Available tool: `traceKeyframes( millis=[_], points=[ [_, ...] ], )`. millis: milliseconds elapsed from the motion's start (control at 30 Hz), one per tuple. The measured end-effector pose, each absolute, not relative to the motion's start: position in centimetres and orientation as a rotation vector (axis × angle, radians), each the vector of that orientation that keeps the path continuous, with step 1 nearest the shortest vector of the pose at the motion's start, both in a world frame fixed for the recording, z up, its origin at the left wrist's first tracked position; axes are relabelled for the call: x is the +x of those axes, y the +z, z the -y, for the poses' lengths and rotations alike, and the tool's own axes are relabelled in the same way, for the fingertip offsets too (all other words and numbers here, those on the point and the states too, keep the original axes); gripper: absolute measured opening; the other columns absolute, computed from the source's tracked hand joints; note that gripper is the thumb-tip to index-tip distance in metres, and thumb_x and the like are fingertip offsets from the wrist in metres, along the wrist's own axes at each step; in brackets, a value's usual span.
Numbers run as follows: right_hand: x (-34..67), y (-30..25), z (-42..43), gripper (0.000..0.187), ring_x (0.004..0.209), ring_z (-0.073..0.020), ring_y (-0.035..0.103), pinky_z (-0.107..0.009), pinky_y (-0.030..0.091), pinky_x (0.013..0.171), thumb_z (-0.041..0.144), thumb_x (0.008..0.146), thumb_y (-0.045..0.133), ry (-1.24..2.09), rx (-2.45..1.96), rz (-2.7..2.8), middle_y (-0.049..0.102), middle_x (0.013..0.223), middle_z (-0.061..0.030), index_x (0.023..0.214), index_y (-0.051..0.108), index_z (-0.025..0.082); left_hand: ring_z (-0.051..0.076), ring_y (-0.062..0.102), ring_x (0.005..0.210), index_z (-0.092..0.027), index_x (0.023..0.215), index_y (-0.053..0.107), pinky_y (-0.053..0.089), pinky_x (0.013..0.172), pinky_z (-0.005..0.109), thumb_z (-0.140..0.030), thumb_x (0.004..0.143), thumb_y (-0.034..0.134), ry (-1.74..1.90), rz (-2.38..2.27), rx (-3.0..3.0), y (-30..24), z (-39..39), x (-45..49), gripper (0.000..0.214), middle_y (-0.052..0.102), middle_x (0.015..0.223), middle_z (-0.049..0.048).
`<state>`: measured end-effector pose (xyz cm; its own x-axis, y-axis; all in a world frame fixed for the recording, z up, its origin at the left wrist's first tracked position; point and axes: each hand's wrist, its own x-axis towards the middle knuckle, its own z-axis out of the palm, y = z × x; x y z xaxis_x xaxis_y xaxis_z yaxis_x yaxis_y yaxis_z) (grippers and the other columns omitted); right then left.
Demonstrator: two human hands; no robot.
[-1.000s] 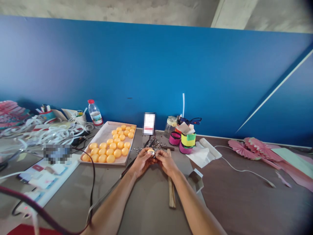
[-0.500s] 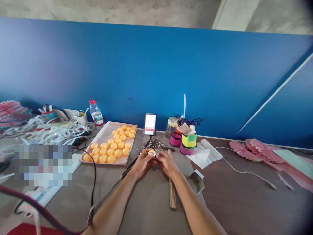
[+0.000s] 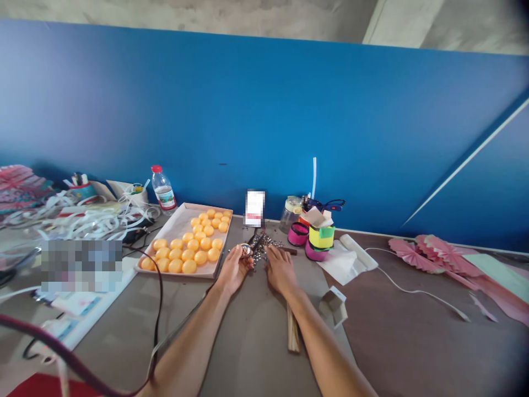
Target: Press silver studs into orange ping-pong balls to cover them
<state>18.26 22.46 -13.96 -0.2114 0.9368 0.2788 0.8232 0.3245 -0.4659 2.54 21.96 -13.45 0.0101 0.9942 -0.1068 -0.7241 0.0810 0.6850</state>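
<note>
My left hand (image 3: pixel 235 268) is closed around a small round piece (image 3: pixel 247 251) with a shiny silver face, held just above the table. My right hand (image 3: pixel 280 268) lies beside it, fingers reaching forward into a heap of small silver beads (image 3: pixel 264 246); whether it pinches anything I cannot see. A shallow pink tray (image 3: pixel 173 229) to the left of my hands holds several orange half-balls (image 3: pixel 194 248) in rows.
A wooden stick (image 3: pixel 292 331) lies under my right forearm, a small folded card box (image 3: pixel 334 306) to its right. Rolls of coloured tape (image 3: pixel 317 238), a jar (image 3: pixel 290 214) and a water bottle (image 3: pixel 163 190) stand along the blue wall. A black cable (image 3: pixel 157 298) and white strips (image 3: pixel 82 220) crowd the left; pink paper fans (image 3: pixel 433 251) lie right.
My hands have come apart. The right hand left the round piece and reached forward to the silver beads, while the left hand kept the piece and shifted slightly left.
</note>
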Motion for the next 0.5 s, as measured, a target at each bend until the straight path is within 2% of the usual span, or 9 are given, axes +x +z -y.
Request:
traceKeyframes(
  millis=[100,267,400,500],
  points=[
    [17.89,-13.94,-22.21,0.044,0.127,-0.0268,0.038,-0.048,0.015,0.107,0.010,0.086,0.039,0.179,-1.641,2.278,0.055,0.135,-0.0066,0.123,0.060,0.024,0.011,0.059,0.056,-0.014,0.086,0.057,0.047,0.049,0.022,-0.042,0.071,0.075,1.426,-0.653,0.533,-13.53,-21.89,2.63,0.036,0.063,0.072,0.0013],
    [18.05,-13.81,-22.18,0.029,0.112,-0.0259,0.044,-0.039,0.026,0.094,0.011,0.084,0.045,0.042,-1.644,2.287,0.068,0.102,-0.0080,0.089,0.071,0.022,0.012,0.060,0.055,-0.015,0.088,0.058,0.047,0.048,0.022,-0.041,0.070,0.076,1.416,-0.677,0.526,-13.59,-21.78,2.80,0.037,0.063,0.072,0.0010],
    [18.18,-13.74,-21.94,0.025,0.099,-0.0249,0.048,-0.038,0.029,0.085,0.010,0.082,0.046,0.034,-1.679,2.197,0.066,0.092,-0.0099,0.080,0.069,0.020,0.012,0.061,0.056,-0.015,0.089,0.058,0.048,0.050,0.022,-0.039,0.072,0.074,1.412,-0.673,0.517,-13.48,-21.71,2.80,0.034,0.064,0.072,0.0012],
    [18.13,-13.67,-21.91,0.023,0.093,-0.0222,0.053,-0.037,0.032,0.084,0.014,0.083,0.046,0.204,-1.529,2.043,0.066,0.089,-0.0083,0.080,0.067,0.020,0.012,0.061,0.056,-0.016,0.089,0.058,0.048,0.052,0.022,-0.037,0.073,0.074,1.407,-0.660,0.484,-13.35,-21.61,2.79,0.031,0.064,0.071,0.0003]
  ],
)
